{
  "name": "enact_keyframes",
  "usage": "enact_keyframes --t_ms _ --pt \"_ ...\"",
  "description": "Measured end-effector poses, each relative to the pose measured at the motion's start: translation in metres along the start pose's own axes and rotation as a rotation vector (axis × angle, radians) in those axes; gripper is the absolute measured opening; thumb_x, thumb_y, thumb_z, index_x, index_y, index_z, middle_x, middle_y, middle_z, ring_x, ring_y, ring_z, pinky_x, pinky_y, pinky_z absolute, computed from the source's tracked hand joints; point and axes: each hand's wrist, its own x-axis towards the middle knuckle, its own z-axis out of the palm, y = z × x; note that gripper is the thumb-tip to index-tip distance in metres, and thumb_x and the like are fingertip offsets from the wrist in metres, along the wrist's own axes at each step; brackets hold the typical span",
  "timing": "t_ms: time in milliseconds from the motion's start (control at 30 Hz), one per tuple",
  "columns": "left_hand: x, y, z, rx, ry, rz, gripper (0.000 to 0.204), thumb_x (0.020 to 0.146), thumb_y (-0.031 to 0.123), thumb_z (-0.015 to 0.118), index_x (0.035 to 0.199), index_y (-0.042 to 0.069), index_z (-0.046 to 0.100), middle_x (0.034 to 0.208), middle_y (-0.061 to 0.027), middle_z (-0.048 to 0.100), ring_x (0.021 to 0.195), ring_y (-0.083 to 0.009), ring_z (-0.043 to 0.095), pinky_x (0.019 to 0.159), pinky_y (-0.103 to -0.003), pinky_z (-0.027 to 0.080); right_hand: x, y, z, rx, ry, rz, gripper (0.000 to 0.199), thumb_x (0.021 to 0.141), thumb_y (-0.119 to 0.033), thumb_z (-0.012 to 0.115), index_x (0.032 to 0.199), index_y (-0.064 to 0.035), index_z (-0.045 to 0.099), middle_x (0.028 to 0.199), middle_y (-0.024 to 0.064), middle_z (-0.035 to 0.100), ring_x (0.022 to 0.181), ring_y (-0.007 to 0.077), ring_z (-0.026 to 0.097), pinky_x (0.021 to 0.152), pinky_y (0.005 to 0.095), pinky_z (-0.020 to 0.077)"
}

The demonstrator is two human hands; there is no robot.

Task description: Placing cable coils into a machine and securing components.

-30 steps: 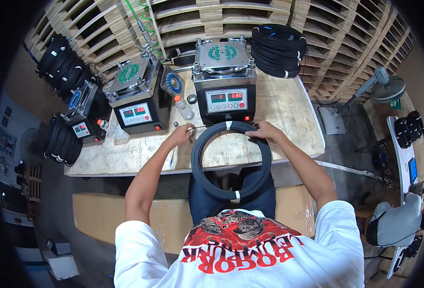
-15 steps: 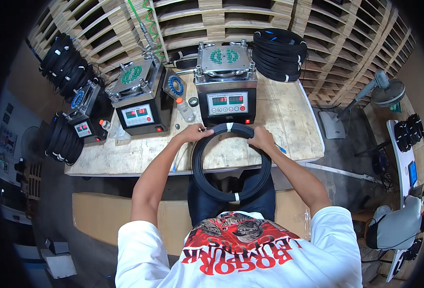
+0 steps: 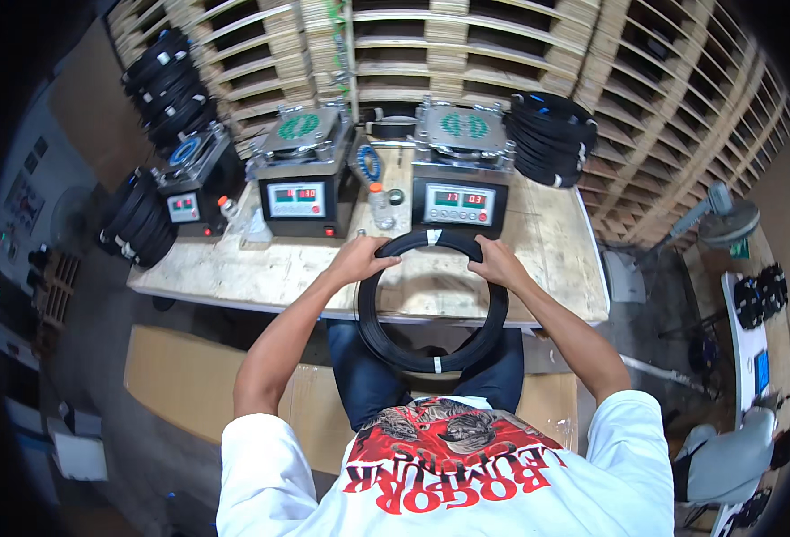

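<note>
A round coil of black cable (image 3: 371,315) hangs tilted between my two hands, its far side over the wooden worktable (image 3: 551,255) and its near side above my lap. White bands of tape wrap it at the far side (image 3: 433,237) and the near side (image 3: 438,364). My left hand (image 3: 364,260) grips the coil's upper left, thumb over the top. At the upper right, my right hand (image 3: 497,262) closes round it the same way. Just beyond the coil stands a black machine (image 3: 458,179) with a metal top plate, green parts and a lit display.
Two similar machines (image 3: 301,179) (image 3: 189,183) stand leftward on the table. Among them are an orange-capped bottle (image 3: 380,208) and a tape roll (image 3: 397,196). Stacked black coils (image 3: 551,139) sit behind right, before wooden pallets (image 3: 475,45). A person (image 3: 730,461) sits at the far right.
My view has tilted and shifted, so the table and machines appear lower and further right. Both hands keep their hold on the coil. The red digits on the machine beyond it have changed.
</note>
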Motion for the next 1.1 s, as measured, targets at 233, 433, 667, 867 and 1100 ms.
enact_keyframes --t_ms 233,433,667,867,1100 --pt "-0.055 -0.029 -0.132 0.15 0.208 0.018 0.046 0.089 0.04 0.071 0.117 0.003 0.068 0.085 -0.0193 0.07 0.079 -0.0359 0.069 0.069 -0.041 0.051 0.071 -0.136 -0.031 -0.022 0.217 -0.331 0.058 0.088 -0.057 0.066 0.095 0.0003 0.063 0.076 0.0254 0.067 0.079 0.0438 0.067 0.073 0.0501 0.0509" --pt "-0.071 -0.032 -0.257 0.27 0.409 -0.113 0.049 0.09 0.043 0.069 0.125 0.009 0.066 0.095 -0.0224 0.071 0.088 -0.0397 0.069 0.078 -0.044 0.053 0.161 -0.24 -0.056 0.111 0.326 -0.492 0.056 0.098 -0.052 0.054 0.083 0.0017 0.06 0.074 0.0292 0.063 0.08 0.0492 0.063 0.07 0.0529 0.0489" --pt "-0.019 -0.095 -0.318 0.098 0.359 -0.048 0.056 0.086 0.038 0.076 0.129 0.004 0.064 0.1 -0.0168 0.074 0.086 -0.0216 0.071 0.08 -0.035 0.053 0.25 -0.259 -0.051 0.17 0.315 -0.498 0.058 0.099 -0.056 0.05 0.089 0.0006 0.06 0.075 0.0307 0.063 0.083 0.0505 0.062 0.072 0.0547 0.047" --pt "0.039 -0.163 -0.314 -0.042 0.294 0.056 0.063 0.082 0.032 0.081 0.134 0.001 0.06 0.11 -0.0183 0.073 0.093 -0.0208 0.07 0.085 -0.033 0.052 0.31 -0.234 -0.029 0.181 0.264 -0.451 0.056 0.1 -0.054 0.049 0.096 0.0003 0.062 0.08 0.0312 0.064 0.088 0.0499 0.063 0.076 0.0546 0.0475" --pt "0.073 -0.211 -0.348 -0.133 0.098 -0.112 0.063 0.084 0.019 0.08 0.137 -0.003 0.055 0.118 -0.0142 0.07 0.102 -0.0131 0.062 0.094 -0.029 0.049 0.333 -0.257 -0.019 0.184 0.234 -0.336 0.051 0.101 -0.05 0.049 0.09 -0.0011 0.058 0.072 0.0302 0.062 0.076 0.0495 0.063 0.067 0.0565 0.0469"
